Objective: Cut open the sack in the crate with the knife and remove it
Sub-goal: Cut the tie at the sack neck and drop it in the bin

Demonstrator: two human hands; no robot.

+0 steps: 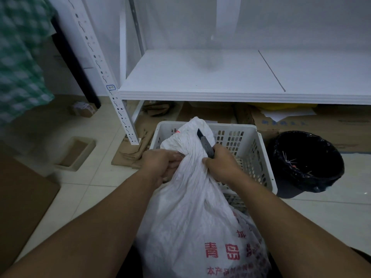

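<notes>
Both hands bunch the sack [192, 207] neck over the crate [259, 157]: left hand [160, 165] fingers clamped on it, right hand [222, 163] also gripping the knife [205, 143], blade up.

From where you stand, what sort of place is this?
Probably a storeroom or stockroom: white slotted-post shelving stands ahead, flattened cardboard boxes lie on the tiled floor beneath it, and a big printed sack is being handled at a perforated plastic crate.

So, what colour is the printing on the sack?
Red: red characters low on the white sack. The head view, the only one, shows it clearly.
</notes>
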